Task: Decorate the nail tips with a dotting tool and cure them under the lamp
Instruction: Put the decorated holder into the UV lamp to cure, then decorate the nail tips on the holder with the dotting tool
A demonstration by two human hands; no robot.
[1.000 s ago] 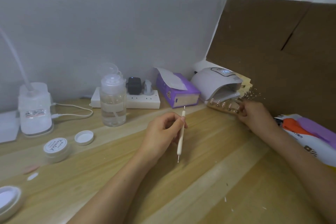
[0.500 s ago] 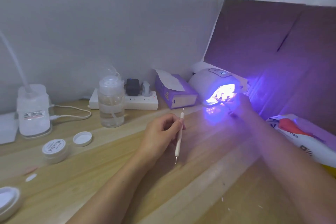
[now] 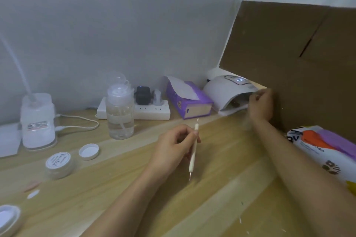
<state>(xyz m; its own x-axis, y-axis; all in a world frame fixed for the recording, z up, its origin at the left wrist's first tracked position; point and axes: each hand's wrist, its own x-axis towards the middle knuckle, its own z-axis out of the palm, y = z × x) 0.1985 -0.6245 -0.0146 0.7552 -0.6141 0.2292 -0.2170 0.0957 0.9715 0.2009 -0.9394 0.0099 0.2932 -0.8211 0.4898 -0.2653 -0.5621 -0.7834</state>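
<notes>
The left hand (image 3: pixel 176 145) is resting in the middle of the wooden table (image 3: pixel 221 194). Its thumb and fingers are pinching the dotting tool (image 3: pixel 193 153) near the top. The tool is pointing down, with its thin tip close to the wood.

The lamp (image 3: pixel 225 91) is sitting at about 1 o'clock from that hand, back by the wall. A small screen on its top is glowing. The right hand (image 3: pixel 261 105) is reaching out to 2 o'clock, right at the lamp's open mouth. Its fingers are looking bent, but the hand is blurry, so I cannot tell if it is holding anything. Something dark is showing inside the lamp's mouth, just beside the right hand. I cannot tell if those are the nail tips.

A purple tissue box (image 3: pixel 189 102) is lying at 12 o'clock, near the lamp. A clear bottle (image 3: pixel 120 115) is standing at 10 o'clock, with a white power strip (image 3: pixel 152 111) behind it. A little round jar (image 3: pixel 58 164) and a white lid (image 3: pixel 89 151) are sitting at 9 o'clock. A brown cardboard sheet (image 3: pixel 289 50) is standing behind the right hand.
</notes>
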